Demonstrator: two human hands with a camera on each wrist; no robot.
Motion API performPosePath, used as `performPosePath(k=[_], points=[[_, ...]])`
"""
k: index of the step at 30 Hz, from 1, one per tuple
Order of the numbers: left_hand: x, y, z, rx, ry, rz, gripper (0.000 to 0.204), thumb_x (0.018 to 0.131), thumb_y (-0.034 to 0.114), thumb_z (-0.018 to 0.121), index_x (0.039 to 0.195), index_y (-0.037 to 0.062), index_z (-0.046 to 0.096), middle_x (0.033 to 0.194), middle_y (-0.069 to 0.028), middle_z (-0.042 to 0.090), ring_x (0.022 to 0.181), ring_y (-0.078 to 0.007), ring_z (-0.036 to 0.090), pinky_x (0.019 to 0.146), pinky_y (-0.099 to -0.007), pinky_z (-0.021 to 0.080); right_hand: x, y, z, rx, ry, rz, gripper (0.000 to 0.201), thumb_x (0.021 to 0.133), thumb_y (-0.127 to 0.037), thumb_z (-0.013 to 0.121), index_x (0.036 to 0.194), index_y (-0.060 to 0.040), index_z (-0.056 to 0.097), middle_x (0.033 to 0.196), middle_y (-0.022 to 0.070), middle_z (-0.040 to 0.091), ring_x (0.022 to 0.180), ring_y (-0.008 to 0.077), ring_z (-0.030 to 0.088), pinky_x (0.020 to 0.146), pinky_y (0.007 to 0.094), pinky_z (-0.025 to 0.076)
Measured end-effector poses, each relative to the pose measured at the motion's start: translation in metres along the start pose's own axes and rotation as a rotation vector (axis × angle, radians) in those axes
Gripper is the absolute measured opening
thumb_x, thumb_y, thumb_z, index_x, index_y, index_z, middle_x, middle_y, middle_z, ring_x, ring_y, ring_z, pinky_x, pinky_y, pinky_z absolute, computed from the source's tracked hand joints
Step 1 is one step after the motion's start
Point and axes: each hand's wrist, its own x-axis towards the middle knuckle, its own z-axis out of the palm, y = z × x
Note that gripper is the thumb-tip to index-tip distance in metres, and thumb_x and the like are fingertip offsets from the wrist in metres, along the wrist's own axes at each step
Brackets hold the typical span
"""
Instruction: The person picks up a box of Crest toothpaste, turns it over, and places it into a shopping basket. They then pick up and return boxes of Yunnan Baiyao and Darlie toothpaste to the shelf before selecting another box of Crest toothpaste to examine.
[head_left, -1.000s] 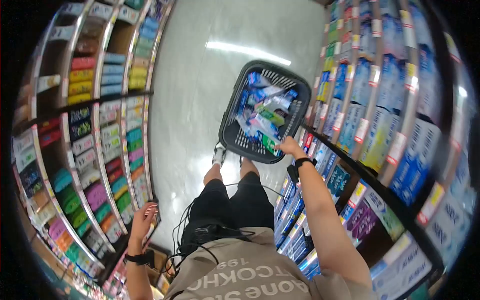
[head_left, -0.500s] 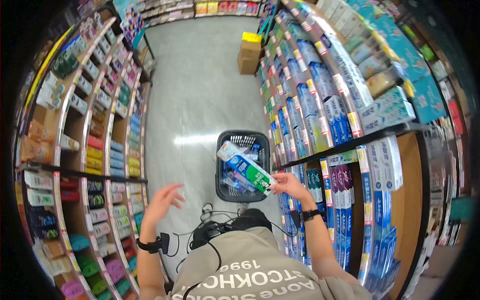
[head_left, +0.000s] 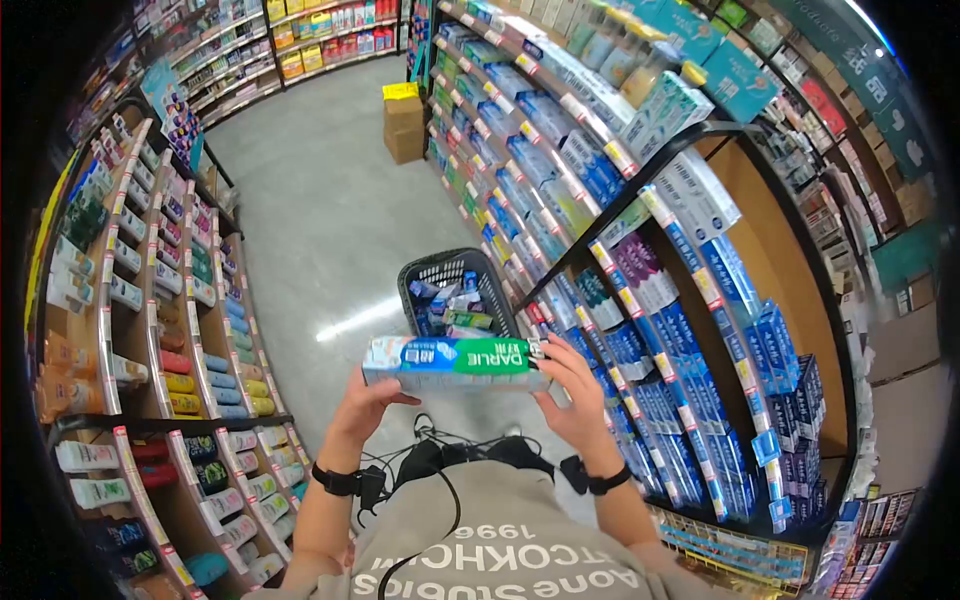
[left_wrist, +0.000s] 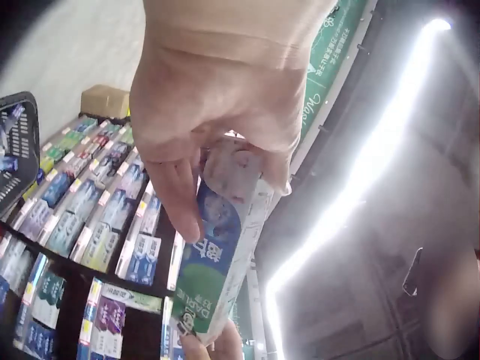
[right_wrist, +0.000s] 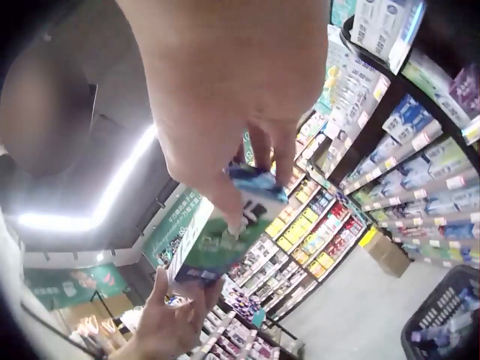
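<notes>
I hold a long green, white and blue toothpaste box (head_left: 455, 362) level in front of my chest, one hand at each end. My left hand (head_left: 368, 392) grips its left end from below; the box (left_wrist: 217, 247) runs away from that hand's fingers (left_wrist: 176, 191) in the left wrist view. At the right end my right hand (head_left: 562, 375) pinches the box (right_wrist: 221, 240) between thumb and fingers (right_wrist: 255, 154). A black shopping basket (head_left: 418, 272) with several toothpaste boxes stands on the floor just beyond the box.
Shelves of toothpaste boxes (head_left: 640, 290) line the aisle on my right, and shelves of tubes and bottles (head_left: 150, 300) on my left. Two cardboard cartons (head_left: 403, 125) stand stacked on the grey floor (head_left: 320, 210) farther down the aisle.
My right hand lifted the toothpaste box out of the basket and turned it level. My left hand rose from my side and took its other end. My view tilted up the aisle.
</notes>
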Motion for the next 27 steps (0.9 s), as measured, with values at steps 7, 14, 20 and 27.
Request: performPosePath(k=[7, 14, 20, 27], points=[[-0.007, -0.035, 0.043, 0.122, -0.176, 0.063, 0.071, 0.059, -0.001, 0.090, 0.122, 0.0071, 0.058, 0.121, -0.0045, 0.066, 0.109, -0.0157, 0.065, 0.092, -0.0361, 0.056, -0.097, -0.004, -0.037, 0.554, 0.195, 0.535, 0.081, 0.076, 0.012, 0.079, 0.148, -0.0050, 0.044, 0.135, 0.0131, 0.061, 0.125, 0.0271, 0.061, 0.104, 0.0405, 0.052], [-0.013, -0.076, 0.131, 0.413, -0.285, 0.007, 0.073, 0.059, 0.001, 0.093, 0.123, 0.0056, 0.058, 0.115, -0.0014, 0.066, 0.110, -0.0108, 0.062, 0.097, -0.0301, 0.050, -0.181, -0.006, -0.111, 0.997, 0.295, 0.737, 0.084, 0.076, 0.015, 0.073, 0.151, -0.0050, 0.039, 0.131, 0.0147, 0.061, 0.099, 0.0271, 0.070, 0.074, 0.0396, 0.063], [-0.022, -0.121, 0.217, 0.602, -0.440, 0.015, 0.080, 0.068, 0.001, 0.092, 0.133, 0.0032, 0.047, 0.125, -0.0071, 0.061, 0.117, -0.0160, 0.060, 0.099, -0.0333, 0.051, -0.264, -0.004, -0.142, 1.513, 0.746, 0.840, 0.082, 0.088, -0.001, 0.073, 0.156, -0.0100, 0.029, 0.140, 0.0137, 0.057, 0.118, 0.0260, 0.063, 0.096, 0.0460, 0.057], [-0.047, -0.194, 0.341, 0.973, -0.763, 0.194, 0.086, 0.075, 0.020, 0.091, 0.141, 0.0008, 0.040, 0.121, -0.0163, 0.065, 0.106, -0.0244, 0.068, 0.089, -0.0359, 0.055, -0.288, -0.058, -0.150, 1.367, 0.891, 0.848, 0.054, 0.096, -0.024, 0.073, 0.141, -0.0088, 0.046, 0.133, 0.0081, 0.059, 0.123, 0.0231, 0.060, 0.103, 0.0411, 0.051]])
